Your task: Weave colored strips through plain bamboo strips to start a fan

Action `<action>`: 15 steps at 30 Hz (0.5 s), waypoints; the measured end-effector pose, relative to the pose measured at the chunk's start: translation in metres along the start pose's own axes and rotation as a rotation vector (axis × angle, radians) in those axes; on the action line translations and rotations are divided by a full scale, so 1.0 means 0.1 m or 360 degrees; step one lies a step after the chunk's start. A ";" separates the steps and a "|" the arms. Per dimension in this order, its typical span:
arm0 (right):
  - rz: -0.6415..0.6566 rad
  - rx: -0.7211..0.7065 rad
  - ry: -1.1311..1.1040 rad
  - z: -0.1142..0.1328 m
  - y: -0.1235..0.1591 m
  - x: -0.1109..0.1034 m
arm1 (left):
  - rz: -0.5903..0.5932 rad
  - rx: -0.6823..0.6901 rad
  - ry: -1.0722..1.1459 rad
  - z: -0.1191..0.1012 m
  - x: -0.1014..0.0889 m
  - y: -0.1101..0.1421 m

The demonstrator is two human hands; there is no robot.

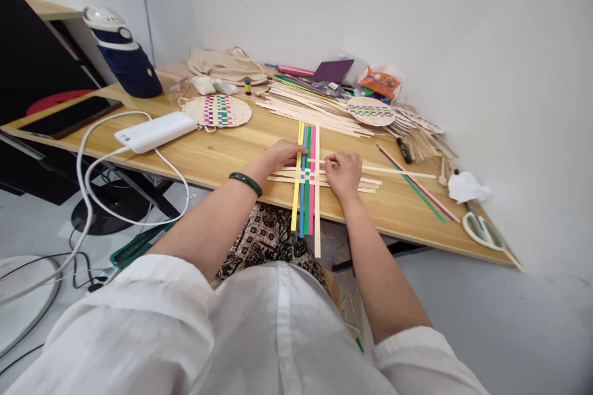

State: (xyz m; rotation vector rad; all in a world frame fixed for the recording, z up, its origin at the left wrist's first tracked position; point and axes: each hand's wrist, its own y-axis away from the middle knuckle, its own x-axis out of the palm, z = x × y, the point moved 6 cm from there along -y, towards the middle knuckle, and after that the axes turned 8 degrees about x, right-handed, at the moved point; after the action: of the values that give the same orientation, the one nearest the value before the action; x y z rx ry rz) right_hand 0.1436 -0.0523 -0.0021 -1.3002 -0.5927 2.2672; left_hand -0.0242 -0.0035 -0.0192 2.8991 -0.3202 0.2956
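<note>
Between the left hand (pixel 288 154) and the right hand (pixel 345 174) lie five lengthwise strips (pixel 308 210), with two woven ovals (pixel 370 112) beyond the hands, one phone (pixel 71 117), one white block (pixel 160 131) and one flask (pixel 130 68) to their left, and one pair of scissors (pixel 482 231) to their right.

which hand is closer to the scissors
Right. The right hand, at a pale strip, lies left of the scissors; the left hand is farther left, at the colored strips' left side.
</note>
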 end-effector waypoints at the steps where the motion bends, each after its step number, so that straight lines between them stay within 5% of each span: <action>1: -0.0017 -0.0005 0.0000 0.00 0.00 0.00 | 0.0019 0.0006 0.0022 -0.02 -0.01 0.03; 15: -0.0096 -0.0153 0.0085 0.08 0.02 -0.06 | 0.0110 0.0026 0.0097 -0.03 0.01 0.11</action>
State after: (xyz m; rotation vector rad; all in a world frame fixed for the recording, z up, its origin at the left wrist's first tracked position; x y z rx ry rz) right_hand 0.1392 -0.0590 0.0046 -1.3656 -0.7197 2.1721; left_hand -0.0265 -0.0137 -0.0145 2.8925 -0.4101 0.3985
